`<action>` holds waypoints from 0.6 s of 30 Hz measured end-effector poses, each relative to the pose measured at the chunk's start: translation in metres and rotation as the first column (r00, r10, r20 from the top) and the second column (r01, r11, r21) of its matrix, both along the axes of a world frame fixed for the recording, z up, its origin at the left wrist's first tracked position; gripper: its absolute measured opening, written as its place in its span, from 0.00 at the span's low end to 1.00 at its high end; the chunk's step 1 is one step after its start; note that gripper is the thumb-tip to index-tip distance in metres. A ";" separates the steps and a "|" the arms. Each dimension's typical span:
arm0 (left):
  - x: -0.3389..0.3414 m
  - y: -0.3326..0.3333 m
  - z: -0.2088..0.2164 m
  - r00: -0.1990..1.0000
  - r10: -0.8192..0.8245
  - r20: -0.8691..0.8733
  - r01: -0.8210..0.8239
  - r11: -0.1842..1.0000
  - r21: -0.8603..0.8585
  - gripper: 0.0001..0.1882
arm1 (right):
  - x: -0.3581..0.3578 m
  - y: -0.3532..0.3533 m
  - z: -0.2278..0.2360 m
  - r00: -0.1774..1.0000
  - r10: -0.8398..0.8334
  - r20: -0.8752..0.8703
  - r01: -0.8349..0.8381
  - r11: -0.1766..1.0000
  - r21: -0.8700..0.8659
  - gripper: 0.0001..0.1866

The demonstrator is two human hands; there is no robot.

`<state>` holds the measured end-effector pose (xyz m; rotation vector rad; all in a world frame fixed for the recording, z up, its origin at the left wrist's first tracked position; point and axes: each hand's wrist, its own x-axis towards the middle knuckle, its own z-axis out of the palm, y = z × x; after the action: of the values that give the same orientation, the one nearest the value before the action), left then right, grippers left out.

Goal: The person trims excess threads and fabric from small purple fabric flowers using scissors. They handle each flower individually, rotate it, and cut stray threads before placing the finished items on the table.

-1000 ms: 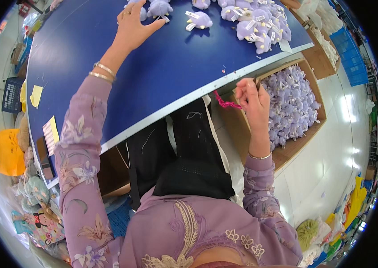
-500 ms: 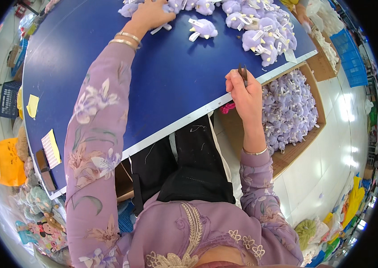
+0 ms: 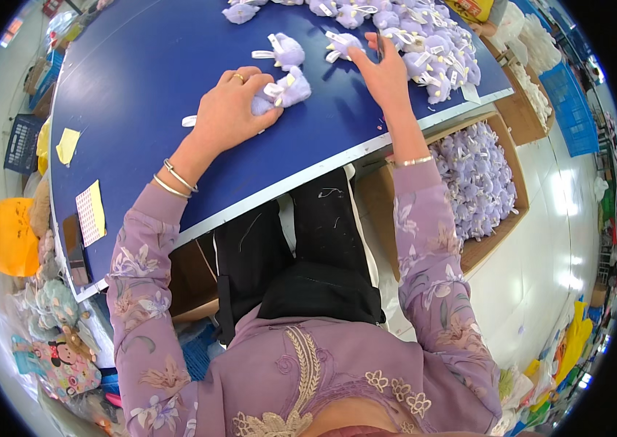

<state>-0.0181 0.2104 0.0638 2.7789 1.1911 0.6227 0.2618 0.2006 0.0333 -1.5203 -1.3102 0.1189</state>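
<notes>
Small lilac plush toys with white tags and yellowish tips lie on the blue table. My left hand (image 3: pixel 234 109) is curled over one lilac plush toy (image 3: pixel 261 106), which shows only in part beneath the fingers. Touching its fingertips is a second plush toy (image 3: pixel 291 87), and a third plush toy (image 3: pixel 288 51) lies just beyond. My right hand (image 3: pixel 387 76) grips dark thread snips (image 3: pixel 380 48), largely hidden by the fingers. Its thumb reaches the edge of another tagged plush toy (image 3: pixel 343 46) beside the big pile.
A pile of plush toys (image 3: pixel 436 54) covers the table's far right. Below the right edge stands a cardboard box (image 3: pixel 494 251) full of them. A blue crate (image 3: pixel 569 109) is farther right. A sticker sheet (image 3: pixel 90 213) and a dark flat case (image 3: pixel 73 240) lie at the left edge.
My left hand has come back from the far side toward me, and plush toys now lie around it. My right hand has moved forward from the near edge to a toy beside the pile.
</notes>
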 end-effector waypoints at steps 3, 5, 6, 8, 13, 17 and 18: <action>-0.013 -0.015 0.002 0.998 0.057 -0.037 -0.057 0.998 0.020 0.29 | -0.002 0.024 -0.002 0.991 0.092 0.099 -0.081 0.990 -0.112 0.32; -0.023 -0.024 0.002 0.991 0.115 -0.069 -0.114 0.993 0.020 0.31 | -0.014 0.026 -0.002 0.969 0.119 0.218 -0.056 0.959 -0.277 0.26; -0.028 -0.029 0.002 0.986 0.141 -0.085 -0.140 0.990 0.020 0.32 | -0.019 0.025 -0.003 0.969 0.111 0.221 -0.037 0.949 -0.314 0.24; -0.037 -0.039 0.006 0.973 0.186 -0.134 -0.191 0.981 -0.028 0.34 | -0.028 0.018 0.000 0.962 0.096 0.256 -0.006 0.943 -0.333 0.21; -0.050 -0.050 0.004 0.975 0.203 -0.095 -0.209 0.976 -0.056 0.30 | -0.033 -0.014 0.004 0.992 0.077 0.102 -0.037 0.936 -0.349 0.24; -0.058 -0.049 0.000 0.983 0.168 0.072 -0.162 0.983 -0.090 0.28 | -0.035 -0.038 0.007 0.970 0.165 -0.177 -0.211 0.934 -0.288 0.25; -0.058 -0.049 0.000 0.977 0.174 0.120 -0.158 0.978 -0.135 0.27 | -0.034 -0.044 0.006 0.948 0.180 -0.263 -0.256 0.922 -0.290 0.24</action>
<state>-0.0766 0.1611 0.0636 2.5124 1.3930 0.7050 0.2279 0.1569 0.0398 -1.5662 -1.3112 0.6653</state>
